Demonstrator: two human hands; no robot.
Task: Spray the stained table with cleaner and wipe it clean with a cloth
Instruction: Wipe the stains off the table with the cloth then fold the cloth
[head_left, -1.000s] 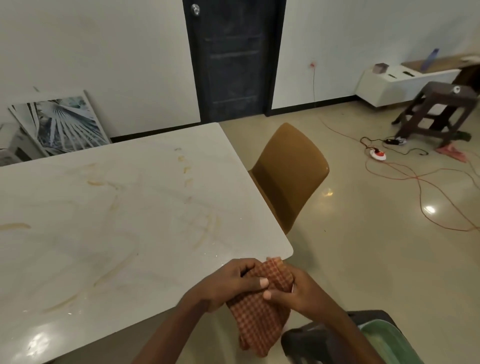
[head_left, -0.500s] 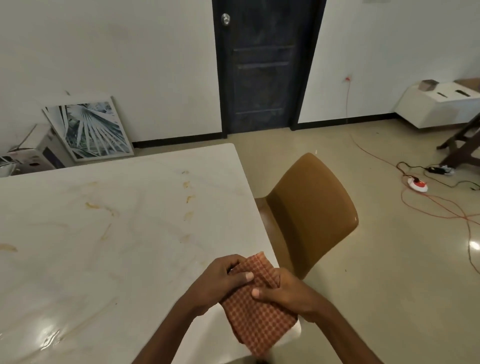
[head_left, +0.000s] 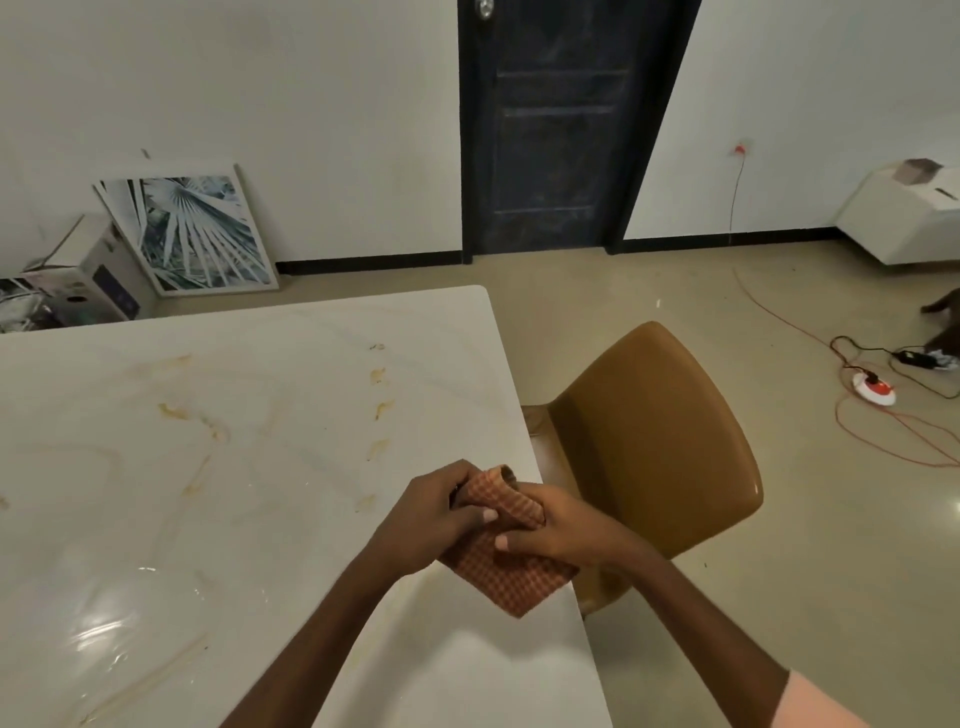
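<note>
Both hands hold a folded orange checked cloth (head_left: 511, 566) above the right edge of the white table (head_left: 208, 493), toward its near end. The left hand (head_left: 434, 519) has its fingers curled together over the cloth's left side, thumb pressed on top; the right hand (head_left: 561, 530) clamps the right side, fingers wrapped under and thumb across the fabric. The cloth's long axis runs from its rolled upper fold, which points away toward the far edge, down to a loose corner that points at the near edge and hangs just over the table's right rim. Brown stains (head_left: 379, 410) streak the surface, mostly left of and beyond the hands. A tan chair (head_left: 654, 441) stands just beside the right edge.
</note>
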